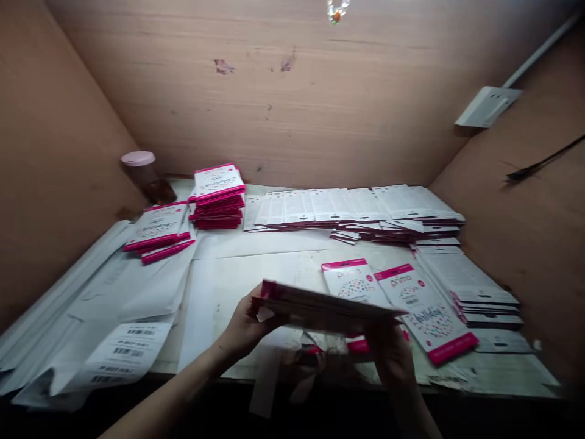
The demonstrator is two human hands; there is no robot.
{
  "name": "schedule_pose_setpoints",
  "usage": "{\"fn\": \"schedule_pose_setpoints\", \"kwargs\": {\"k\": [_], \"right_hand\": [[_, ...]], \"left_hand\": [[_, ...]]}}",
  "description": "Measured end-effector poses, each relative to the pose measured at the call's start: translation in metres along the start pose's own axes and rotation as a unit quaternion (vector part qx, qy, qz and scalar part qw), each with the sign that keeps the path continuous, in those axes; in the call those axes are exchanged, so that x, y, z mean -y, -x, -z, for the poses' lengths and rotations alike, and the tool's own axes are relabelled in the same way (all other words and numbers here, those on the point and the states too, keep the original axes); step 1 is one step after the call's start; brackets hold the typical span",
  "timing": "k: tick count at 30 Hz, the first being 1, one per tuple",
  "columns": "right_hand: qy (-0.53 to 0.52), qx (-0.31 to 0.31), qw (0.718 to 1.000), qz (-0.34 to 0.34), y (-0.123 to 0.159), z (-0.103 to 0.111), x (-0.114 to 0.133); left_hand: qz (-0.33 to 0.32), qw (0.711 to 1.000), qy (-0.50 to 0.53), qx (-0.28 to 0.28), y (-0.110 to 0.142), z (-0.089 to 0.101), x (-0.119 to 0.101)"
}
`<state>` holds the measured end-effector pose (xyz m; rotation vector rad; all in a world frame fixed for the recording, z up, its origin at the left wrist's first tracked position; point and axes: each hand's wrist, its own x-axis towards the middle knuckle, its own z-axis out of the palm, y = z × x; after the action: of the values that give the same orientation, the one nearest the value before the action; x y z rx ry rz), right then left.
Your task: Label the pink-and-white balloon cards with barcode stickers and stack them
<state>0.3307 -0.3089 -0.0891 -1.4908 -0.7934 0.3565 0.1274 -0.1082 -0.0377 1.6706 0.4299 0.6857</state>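
Between my two hands is a flat pink-and-white packet (320, 308), seen nearly edge-on and a little blurred. My left hand (253, 320) is closed on its left end, the thumb underneath. At the other end, my right hand (390, 350) grips it from below, its fingers partly hidden in shadow. Just beyond it on the table lies a white packet with pink bands and coloured dots (350, 277), partly covered by the held one. A similar packet printed "prima" and "birthday" (427, 311) lies to the right of it, face up.
Pink-edged packets form a stack (217, 198) at the back left, with a smaller pile (159, 228) before it. White packets overlap in a long row (329, 207) along the back and right. Barcode label sheets (125, 350) hang over the left edge. A lidded jar (148, 177) stands in the corner.
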Motion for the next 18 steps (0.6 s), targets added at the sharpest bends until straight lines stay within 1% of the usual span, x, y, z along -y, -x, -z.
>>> {"fn": "schedule_pose_setpoints", "kwargs": {"k": [2, 4, 6, 9, 10, 11, 12, 13, 14, 15, 16, 17, 18], "right_hand": [[-0.064, 0.071, 0.995, -0.023, 0.004, -0.024, -0.005], [-0.07, 0.115, 0.991, -0.022, 0.007, -0.036, -0.008], [-0.034, 0.118, 0.992, 0.004, 0.01, -0.044, -0.008], [0.006, 0.106, 0.992, 0.072, 0.014, -0.052, -0.004], [0.016, 0.119, 0.989, 0.089, 0.014, -0.051, -0.002], [0.031, 0.137, 0.986, 0.094, 0.01, -0.045, 0.0], [0.053, 0.146, 0.983, 0.093, 0.004, -0.033, 0.0], [0.088, 0.132, 0.983, 0.089, -0.007, -0.016, -0.002], [0.138, 0.103, 0.982, 0.082, -0.022, 0.009, -0.006], [0.191, 0.032, 0.977, 0.089, -0.04, 0.039, -0.012], [0.278, -0.053, 0.954, 0.099, -0.059, 0.074, -0.019], [0.376, -0.1, 0.916, 0.1, -0.077, 0.112, -0.026], [0.469, -0.095, 0.874, 0.08, -0.094, 0.151, -0.033]], "left_hand": [[-0.02, 0.998, -0.052, -0.018, 0.009, 0.016, 0.009], [0.001, 0.998, -0.063, -0.013, 0.018, 0.024, 0.017], [0.03, 0.999, -0.033, -0.002, 0.023, 0.025, 0.023], [0.021, 0.999, 0.025, 0.009, 0.025, 0.019, 0.031], [0.021, 0.999, 0.034, 0.012, 0.024, 0.018, 0.032], [0.025, 0.999, 0.037, 0.016, 0.024, 0.018, 0.033], [0.034, 0.999, 0.033, 0.022, 0.023, 0.019, 0.034], [0.042, 0.998, 0.027, 0.027, 0.023, 0.02, 0.033], [0.048, 0.998, 0.02, 0.032, 0.022, 0.021, 0.033], [0.049, 0.998, 0.013, 0.035, 0.022, 0.022, 0.032], [0.048, 0.998, 0.008, 0.034, 0.022, 0.024, 0.031], [0.046, 0.998, 0.003, 0.034, 0.022, 0.025, 0.03], [0.045, 0.999, 0.0, 0.031, 0.021, 0.025, 0.03]]}}
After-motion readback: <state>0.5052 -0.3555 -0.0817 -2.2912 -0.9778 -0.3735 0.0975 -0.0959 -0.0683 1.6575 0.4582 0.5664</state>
